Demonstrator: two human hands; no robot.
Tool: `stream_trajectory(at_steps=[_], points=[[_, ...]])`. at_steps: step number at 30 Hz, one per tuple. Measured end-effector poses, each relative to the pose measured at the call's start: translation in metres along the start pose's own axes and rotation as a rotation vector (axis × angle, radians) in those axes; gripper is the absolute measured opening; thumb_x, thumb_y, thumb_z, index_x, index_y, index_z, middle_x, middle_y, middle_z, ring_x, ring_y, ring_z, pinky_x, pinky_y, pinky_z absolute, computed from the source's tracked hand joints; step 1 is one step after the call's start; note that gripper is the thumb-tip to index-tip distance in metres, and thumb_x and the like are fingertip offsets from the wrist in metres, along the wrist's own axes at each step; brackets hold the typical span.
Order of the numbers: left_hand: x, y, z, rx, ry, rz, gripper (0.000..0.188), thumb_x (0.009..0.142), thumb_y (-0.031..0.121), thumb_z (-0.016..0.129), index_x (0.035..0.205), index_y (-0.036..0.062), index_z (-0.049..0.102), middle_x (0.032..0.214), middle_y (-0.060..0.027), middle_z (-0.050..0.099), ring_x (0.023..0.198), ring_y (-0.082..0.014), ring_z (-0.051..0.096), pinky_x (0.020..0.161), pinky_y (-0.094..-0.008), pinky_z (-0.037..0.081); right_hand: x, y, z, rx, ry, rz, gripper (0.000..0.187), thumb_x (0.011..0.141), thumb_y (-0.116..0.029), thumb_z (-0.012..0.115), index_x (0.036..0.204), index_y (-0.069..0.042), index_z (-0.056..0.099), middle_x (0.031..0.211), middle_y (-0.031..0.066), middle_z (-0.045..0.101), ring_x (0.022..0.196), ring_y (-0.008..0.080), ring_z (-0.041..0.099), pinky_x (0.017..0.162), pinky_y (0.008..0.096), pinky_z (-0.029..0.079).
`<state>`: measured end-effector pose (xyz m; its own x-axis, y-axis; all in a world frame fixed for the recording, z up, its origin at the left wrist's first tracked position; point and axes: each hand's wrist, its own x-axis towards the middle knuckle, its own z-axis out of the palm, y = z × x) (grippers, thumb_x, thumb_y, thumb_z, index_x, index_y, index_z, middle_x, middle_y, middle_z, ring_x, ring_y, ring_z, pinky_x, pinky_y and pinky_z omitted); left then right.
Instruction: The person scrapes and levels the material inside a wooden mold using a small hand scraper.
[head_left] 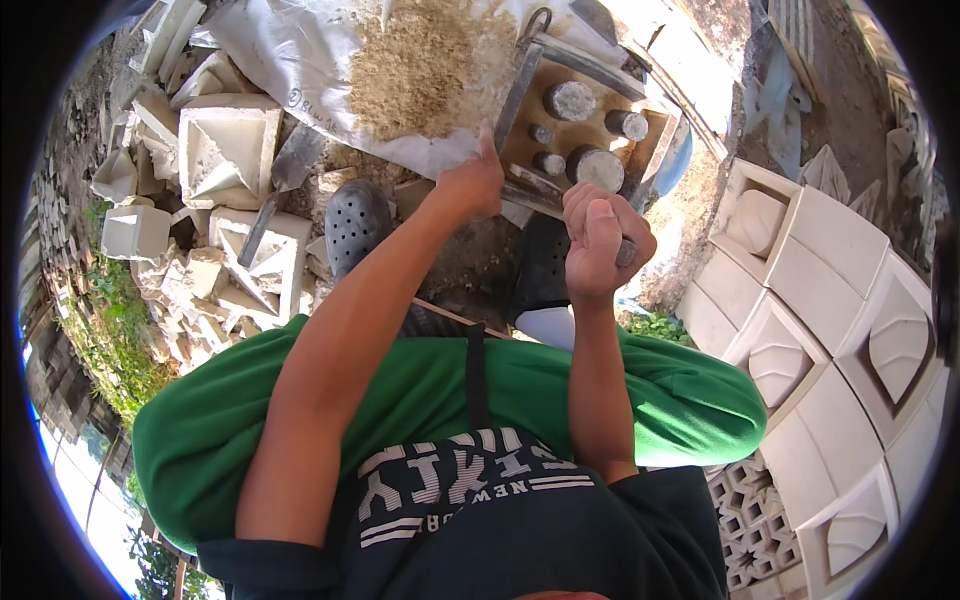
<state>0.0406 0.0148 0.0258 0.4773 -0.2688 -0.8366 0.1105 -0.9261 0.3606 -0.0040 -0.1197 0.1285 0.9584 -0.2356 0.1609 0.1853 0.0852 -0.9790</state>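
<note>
My left hand (474,188) is at the near left corner of a square mould frame (512,102). Its index finger is stretched out along the frame's side; the other fingers are partly hidden, and I see nothing held. Inside the frame, several round grey cylinders, among them a large one (597,168), stand in brown sand. My right hand (604,236) is closed in a fist over the near side of the frame, around a grey-handled tool (627,252). The butt of the handle sticks out of the fist; the working end cannot be made out.
A pile of sand (415,75) lies on a white sack (285,50) beyond my left hand. At left are broken pale cast blocks (230,140) and a trowel (297,157). Pale cast blocks (820,265) are stacked at right. My dark shoe (357,225) is near the frame.
</note>
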Motion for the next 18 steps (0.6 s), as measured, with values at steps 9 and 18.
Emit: stream_trajectory(at_steps=[9,18], points=[[-0.008,0.008,-0.007,0.035,-0.026,-0.014,0.103,0.078,0.008,0.058,0.144,-0.0074,-0.019,0.124,-0.0295,0.055,0.109,-0.0396,0.059,0.093,-0.0505,0.045,0.005,-0.004,-0.001,0.072,0.020,0.014,0.025,0.082,-0.002,0.047,0.058,0.003,0.043,0.053,0.0033,0.044,0.047,0.0086,0.036,0.045,0.0261,0.026],[0.000,0.006,0.000,0.027,0.020,-0.011,0.107,0.076,0.008,0.061,0.143,-0.0075,-0.021,0.118,-0.0288,0.059,0.107,-0.0386,0.062,0.095,-0.0473,0.045,0.005,-0.007,-0.027,0.067,-0.031,0.108,0.026,0.086,-0.006,0.048,0.062,0.004,0.050,0.056,0.0018,0.045,0.051,0.0074,0.037,0.047,0.0259,0.026]])
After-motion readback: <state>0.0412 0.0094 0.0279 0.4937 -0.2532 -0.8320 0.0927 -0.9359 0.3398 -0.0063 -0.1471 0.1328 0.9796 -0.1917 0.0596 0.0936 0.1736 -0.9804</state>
